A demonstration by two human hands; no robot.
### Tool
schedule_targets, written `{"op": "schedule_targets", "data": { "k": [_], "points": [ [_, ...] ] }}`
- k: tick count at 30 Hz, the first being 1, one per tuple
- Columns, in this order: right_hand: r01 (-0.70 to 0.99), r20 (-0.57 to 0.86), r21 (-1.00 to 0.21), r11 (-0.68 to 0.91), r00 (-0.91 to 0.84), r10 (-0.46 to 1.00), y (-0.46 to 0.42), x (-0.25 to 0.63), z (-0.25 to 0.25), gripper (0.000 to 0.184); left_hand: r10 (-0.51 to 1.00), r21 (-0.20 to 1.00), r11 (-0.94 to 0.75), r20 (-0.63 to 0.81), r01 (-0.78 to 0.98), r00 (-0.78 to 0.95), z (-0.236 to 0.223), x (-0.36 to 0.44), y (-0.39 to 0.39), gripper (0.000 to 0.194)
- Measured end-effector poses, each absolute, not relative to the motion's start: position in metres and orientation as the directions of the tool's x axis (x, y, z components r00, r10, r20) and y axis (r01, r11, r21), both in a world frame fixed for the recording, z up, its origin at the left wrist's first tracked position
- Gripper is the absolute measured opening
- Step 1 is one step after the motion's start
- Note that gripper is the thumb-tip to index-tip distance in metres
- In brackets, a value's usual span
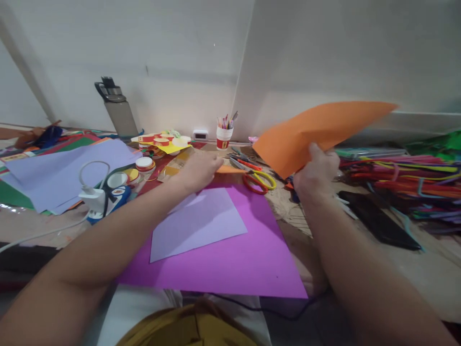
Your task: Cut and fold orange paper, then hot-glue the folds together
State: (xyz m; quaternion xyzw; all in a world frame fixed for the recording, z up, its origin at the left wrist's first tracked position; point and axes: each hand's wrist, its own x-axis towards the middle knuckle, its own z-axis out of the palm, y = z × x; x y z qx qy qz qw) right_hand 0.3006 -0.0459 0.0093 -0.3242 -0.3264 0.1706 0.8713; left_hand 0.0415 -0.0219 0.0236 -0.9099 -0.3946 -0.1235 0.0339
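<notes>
My right hand (pixel 315 170) is closed on the lower corner of a large orange paper sheet (pixel 317 129), holding it up off the floor toward the right. My left hand (pixel 200 168) reaches forward with fingers curled, pinching a small orange paper strip (pixel 230 169) lying at the far edge of a magenta sheet (pixel 245 254). A lilac sheet (pixel 201 221) lies on top of the magenta one, in front of me. Scissors with red and yellow handles (pixel 257 180) lie just beyond the magenta sheet, between my two hands.
A stack of lilac and coloured papers (pixel 61 173) lies at left with tape rolls (pixel 146 164) and a white charger (pixel 91 197). A grey bottle (pixel 118 113) and a cup of pens (pixel 224 137) stand by the wall. Coloured pipe cleaners (pixel 406 175) and a black phone (pixel 378 218) lie at right.
</notes>
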Motion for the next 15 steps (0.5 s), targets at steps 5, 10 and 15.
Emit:
{"op": "schedule_targets", "data": {
  "k": [5, 10, 15],
  "points": [
    [0.131, 0.589, -0.773, 0.621, 0.514, 0.624, -0.053, 0.286, -0.004, 0.014, 0.681, 0.244, -0.696, -0.078, 0.676, 0.728, 0.022, 0.051, -0.031, 0.038],
    [0.549, 0.663, -0.699, 0.458, 0.259, 0.702, -0.074, 0.255, -0.008, 0.018, 0.764, 0.752, -0.495, 0.136, 0.436, 0.631, 0.027, 0.047, -0.027, 0.055],
    [0.635, 0.584, -0.586, 0.503, -0.098, 0.806, -0.08, 0.216, -0.016, 0.031, 0.782, 0.893, -0.399, 0.214, 0.207, 0.585, 0.002, 0.066, -0.034, 0.048]
  ]
}}
